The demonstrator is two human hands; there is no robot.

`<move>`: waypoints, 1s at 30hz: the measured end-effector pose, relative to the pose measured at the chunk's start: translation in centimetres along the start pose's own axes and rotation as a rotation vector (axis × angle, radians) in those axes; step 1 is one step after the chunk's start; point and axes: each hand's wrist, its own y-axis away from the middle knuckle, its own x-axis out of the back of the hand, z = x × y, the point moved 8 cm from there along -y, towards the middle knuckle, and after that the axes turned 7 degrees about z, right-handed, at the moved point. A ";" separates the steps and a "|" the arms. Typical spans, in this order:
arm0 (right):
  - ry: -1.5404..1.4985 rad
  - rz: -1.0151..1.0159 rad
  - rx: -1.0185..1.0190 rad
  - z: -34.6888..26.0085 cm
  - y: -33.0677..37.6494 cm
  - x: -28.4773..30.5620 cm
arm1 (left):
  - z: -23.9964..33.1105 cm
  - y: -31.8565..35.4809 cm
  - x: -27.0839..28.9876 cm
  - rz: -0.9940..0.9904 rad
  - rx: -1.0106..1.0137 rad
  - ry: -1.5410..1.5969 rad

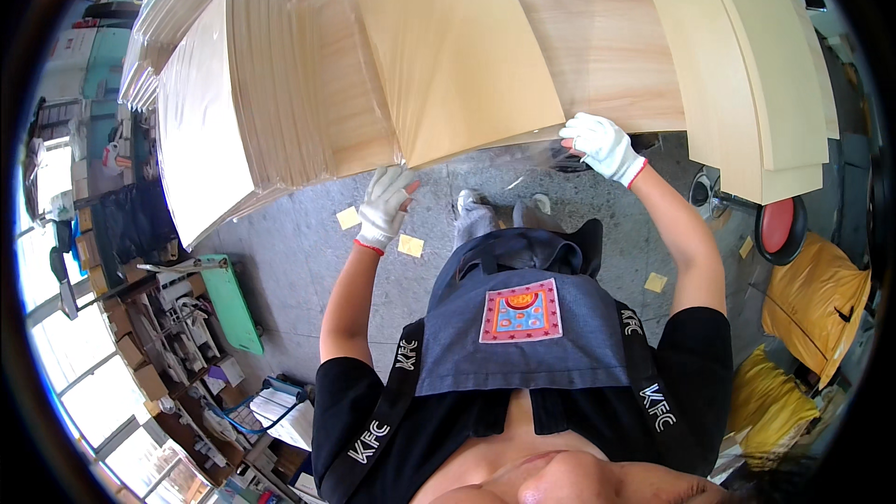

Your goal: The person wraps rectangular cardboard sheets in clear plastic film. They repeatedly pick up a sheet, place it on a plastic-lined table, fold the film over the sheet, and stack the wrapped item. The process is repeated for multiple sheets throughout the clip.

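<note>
In front of me a flat tan panel (457, 47) in a clear plastic sleeve lies on the wood-grain tabletop (607, 37), its near corners at the table's front edge. Both my hands wear white gloves with red cuffs and some bare fingertips. My left hand (383, 207) is beside the panel's near left corner, fingers apart and pointing at the table edge. At the near right corner, my right hand (605, 147) has its fingers bent together on the sleeve's loose edge; the exact grip is partly hidden.
Many plastic-wrapped panels stand in a stack (280, 84) at the left. Bare boards (747, 75) are piled at the right, near a red-seated stool (777, 226). Yellow sacks (812, 299) lie beyond it. Cluttered shelves (177, 317) line the far left; yellow paper squares (411, 245) dot the floor.
</note>
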 end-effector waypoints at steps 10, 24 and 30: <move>-0.275 0.393 -0.942 3.6 5.7 -4.2 | -8.8 7.8 -5.1 0.247 0.967 0.401; 0.347 0.253 -0.773 -0.6 -1.8 -1.1 | -9.7 10.9 -7.4 0.715 1.397 0.622; 0.221 -0.133 -0.302 -10.0 -6.8 -10.2 | -3.7 1.8 -3.4 0.090 1.014 0.022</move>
